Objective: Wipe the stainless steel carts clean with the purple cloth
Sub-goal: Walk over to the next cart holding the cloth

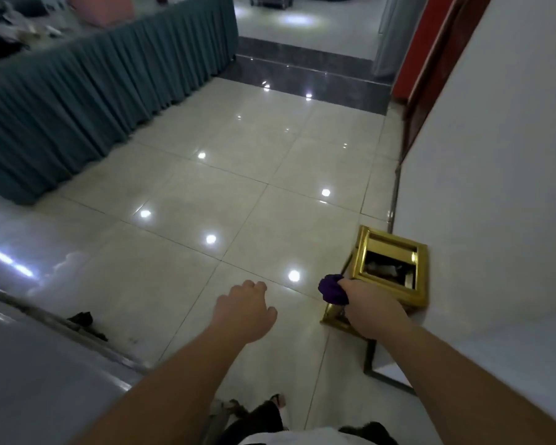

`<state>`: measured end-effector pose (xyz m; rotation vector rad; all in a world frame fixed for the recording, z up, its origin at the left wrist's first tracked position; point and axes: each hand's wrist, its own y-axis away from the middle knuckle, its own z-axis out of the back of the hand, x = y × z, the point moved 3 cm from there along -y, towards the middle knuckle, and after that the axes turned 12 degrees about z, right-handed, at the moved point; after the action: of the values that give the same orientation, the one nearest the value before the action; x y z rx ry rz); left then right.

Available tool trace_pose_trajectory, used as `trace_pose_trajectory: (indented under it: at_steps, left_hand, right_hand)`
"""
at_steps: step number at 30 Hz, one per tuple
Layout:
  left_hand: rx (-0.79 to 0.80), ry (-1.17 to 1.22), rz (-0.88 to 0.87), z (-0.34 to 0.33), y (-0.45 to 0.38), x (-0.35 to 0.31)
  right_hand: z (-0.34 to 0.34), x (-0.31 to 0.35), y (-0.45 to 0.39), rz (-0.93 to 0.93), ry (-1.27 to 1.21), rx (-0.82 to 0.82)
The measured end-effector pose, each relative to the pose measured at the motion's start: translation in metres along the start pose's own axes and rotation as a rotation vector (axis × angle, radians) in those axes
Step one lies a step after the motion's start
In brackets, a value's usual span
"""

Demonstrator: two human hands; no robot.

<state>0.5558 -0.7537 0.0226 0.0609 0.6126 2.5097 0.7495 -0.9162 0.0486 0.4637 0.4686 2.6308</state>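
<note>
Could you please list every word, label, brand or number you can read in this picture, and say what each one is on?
None: no text can be read anywhere in this picture.
The gold bin by the wall shows no lettering.
The purple cloth in the right hand bears no tag or print.
Items on the skirted table are too blurred to read.

The right hand [371, 305] covers most of the purple cloth [329, 289]; only a bunched end shows past the fingers. The same hand and wrist hide the near corner of the gold bin [395, 264], whose dark contents are too dim to make out. A steel frame [267, 0] at the top edge is cut off. Things on the skirted desk [87, 88] are blurred.
</note>
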Motion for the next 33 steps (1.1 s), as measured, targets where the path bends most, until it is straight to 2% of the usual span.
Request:
trace_pose_trajectory:
  at_steps: [4, 9, 14, 18, 22, 27, 33]
  left_hand:
    - [-0.003, 0.061, 0.081, 0.028, -0.051, 0.017]
    - [0.004, 0.158, 0.269, 0.045, -0.106, 0.056]
    - [-0.051, 0.294, 0.55, 0.071, -0.152, 0.104]
    - [-0.048, 0.397, 0.78, 0.082, -0.153, 0.137]
    - [-0.024, 0.574, 0.982, 0.064, -0.133, 0.171]
    - [0.009, 0.717, 1.194, 0.028, -0.115, 0.218]
    - [-0.013, 0.819, 1.338, 0.012, -0.106, 0.281]
  right_hand:
    - [0.02, 0.008, -0.077, 0.092, 0.057, 0.066]
    - [0.046, 0.034, -0.193, 0.258, 0.15, 0.135]
    - [0.078, 0.094, -0.319, 0.555, 0.244, 0.261]
    - [0.098, 0.163, -0.381, 0.79, 0.357, 0.346]
    - [0.088, 0.247, -0.413, 1.02, 0.459, 0.405]
    - [0.042, 0.35, -0.419, 1.293, 0.552, 0.535]
    - [-0.007, 0.44, -0.413, 1.446, 0.705, 0.631]
